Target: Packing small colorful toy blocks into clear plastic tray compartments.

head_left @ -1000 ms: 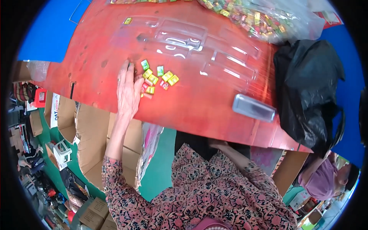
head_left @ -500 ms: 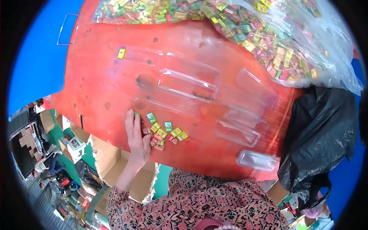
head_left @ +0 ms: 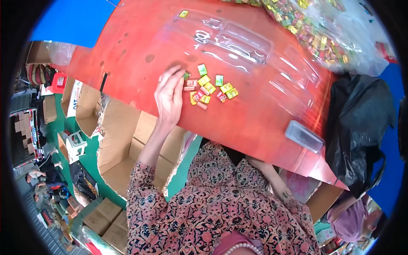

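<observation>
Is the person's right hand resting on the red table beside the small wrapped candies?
No, only the left hand rests on the red table beside the candies; the right hand stays below the table edge.

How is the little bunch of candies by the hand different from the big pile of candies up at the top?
The little bunch of candies lies loose and bare on the red board, right beside the left hand; the big pile of candies sits in clear plastic wrap, far from that hand. The little bunch holds only a handful of pieces; the big pile holds very many. Both are small wrapped pieces in green, yellow and pink-red.
</observation>
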Motion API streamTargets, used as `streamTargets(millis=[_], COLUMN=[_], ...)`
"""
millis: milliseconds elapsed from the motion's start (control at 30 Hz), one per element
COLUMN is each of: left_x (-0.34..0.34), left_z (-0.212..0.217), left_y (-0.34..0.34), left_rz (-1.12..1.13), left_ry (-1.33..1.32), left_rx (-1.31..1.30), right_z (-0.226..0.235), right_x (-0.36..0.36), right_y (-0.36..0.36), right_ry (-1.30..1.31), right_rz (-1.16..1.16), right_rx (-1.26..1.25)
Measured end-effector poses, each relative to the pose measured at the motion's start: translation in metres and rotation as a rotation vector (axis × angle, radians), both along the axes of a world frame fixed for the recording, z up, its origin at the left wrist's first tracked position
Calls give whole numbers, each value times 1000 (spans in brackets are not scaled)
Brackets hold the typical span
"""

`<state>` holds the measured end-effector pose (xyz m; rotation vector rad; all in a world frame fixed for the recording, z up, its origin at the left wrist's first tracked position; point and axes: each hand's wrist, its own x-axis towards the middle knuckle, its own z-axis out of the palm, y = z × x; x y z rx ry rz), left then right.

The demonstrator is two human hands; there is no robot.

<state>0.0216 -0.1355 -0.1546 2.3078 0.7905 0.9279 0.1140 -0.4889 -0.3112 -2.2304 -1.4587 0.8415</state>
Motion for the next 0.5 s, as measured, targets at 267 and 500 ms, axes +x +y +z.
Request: streamTargets(millis=[267, 500], left_x=[-27, -18], left_z=[-2, 6], left_y=[19, 31], left_rz=[-204, -282], left_ry=[43, 94], left_rx=[-181, -142], right_z=[256, 210], right_x=[6, 54], right_y=[118, 262], right_ry=[233, -207], right_rz=[246, 111], right_rx=[123, 481])
